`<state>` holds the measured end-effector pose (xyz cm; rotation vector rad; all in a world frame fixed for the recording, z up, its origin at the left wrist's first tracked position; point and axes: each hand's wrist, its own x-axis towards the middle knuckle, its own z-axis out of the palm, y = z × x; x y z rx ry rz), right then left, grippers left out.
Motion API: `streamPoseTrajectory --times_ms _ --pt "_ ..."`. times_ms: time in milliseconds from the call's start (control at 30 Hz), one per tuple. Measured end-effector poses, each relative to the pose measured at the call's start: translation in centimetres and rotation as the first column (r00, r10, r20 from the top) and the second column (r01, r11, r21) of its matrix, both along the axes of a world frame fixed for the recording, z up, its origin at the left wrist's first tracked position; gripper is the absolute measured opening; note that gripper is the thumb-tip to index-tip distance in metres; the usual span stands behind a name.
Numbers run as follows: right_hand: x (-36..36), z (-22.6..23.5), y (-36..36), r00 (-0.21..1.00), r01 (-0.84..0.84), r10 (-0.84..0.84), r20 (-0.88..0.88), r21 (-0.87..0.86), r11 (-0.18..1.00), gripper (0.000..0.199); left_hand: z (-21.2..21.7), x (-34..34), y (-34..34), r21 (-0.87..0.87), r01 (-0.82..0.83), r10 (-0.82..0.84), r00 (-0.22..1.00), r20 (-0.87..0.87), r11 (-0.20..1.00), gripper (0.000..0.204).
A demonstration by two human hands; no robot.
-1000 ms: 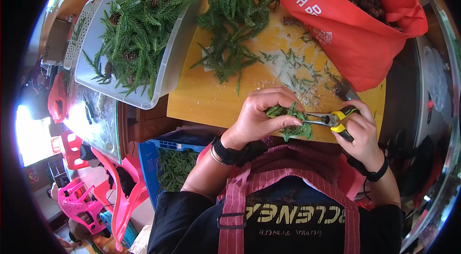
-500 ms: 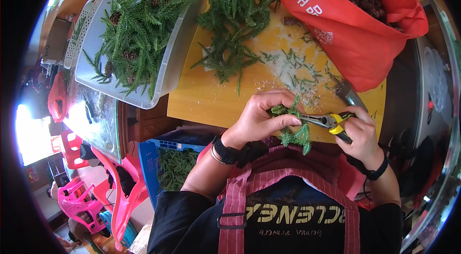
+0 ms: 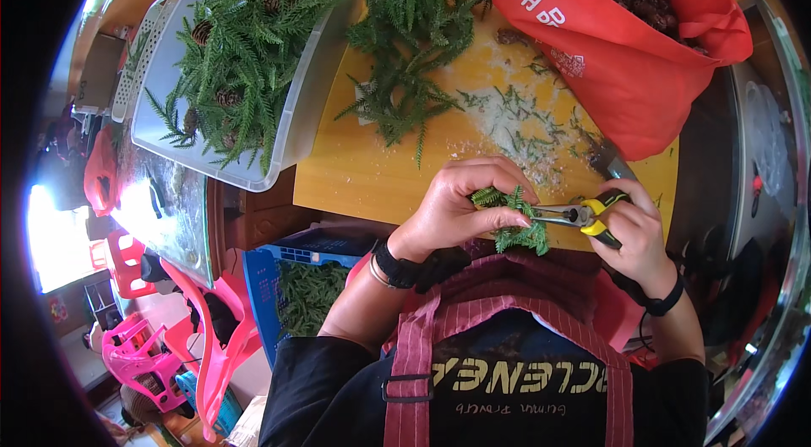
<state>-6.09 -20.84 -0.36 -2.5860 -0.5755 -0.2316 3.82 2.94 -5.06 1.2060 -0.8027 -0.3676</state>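
Observation:
My left hand point(image 3: 473, 200) pinches a small green artificial pine sprig point(image 3: 525, 236) between thumb and fingers, just past the table's near edge. Wrapped round yellow-and-black handles, my right hand point(image 3: 635, 231) grips a pair of pliers point(image 3: 583, 215). The jaws reach left to the sprig at my left thumb tip; what exactly they clamp is too small to make out. Beyond my hands, a pile of green sprigs point(image 3: 414, 41) lies on the yellow table point(image 3: 372, 181). Green clippings point(image 3: 528, 122) and white granules are scattered to its right.
A clear plastic bin point(image 3: 291, 130) of sprigs and pine cones stands at the far left. At the far right sits a red bag point(image 3: 642, 84) of brown cones. A blue crate point(image 3: 262, 295) with more greenery is below the table, beside pink chairs point(image 3: 220, 346).
The sprig has turned in my left hand, and its lower tips now sit higher and more bunched. My right hand and the pliers have shifted slightly, the handles a bit wider apart.

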Motion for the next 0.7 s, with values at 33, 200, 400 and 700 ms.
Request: streamPoseTrajectory --times_ms 33,200,400,700 --pt "0.0 0.0 -0.1 1.0 0.0 0.0 0.0 0.0 1.0 0.019 0.1 0.0 0.0 -0.004 0.0 0.0 1.0 0.007 1.0 0.021" --pt "0.0 -0.2 -0.2 1.0 -0.003 0.004 0.015 -0.024 1.0 0.019 0.0 0.0 0.0 -0.008 0.005 -0.005 1.0 0.014 1.0 0.02" --pt "-0.4 -0.5 -0.2 0.999 -0.001 0.002 0.041 -0.014 1.0 0.017 -0.1 -0.1 0.1 0.023 0.013 -0.012 0.999 -0.031 1.0 0.018" --pt "-0.7 0.7 0.2 0.951 0.138 -0.044 -0.306 0.293 0.946 0.016 -0.7 -0.8 0.3 -0.004 0.063 -0.059 0.906 -0.419 0.998 0.018"
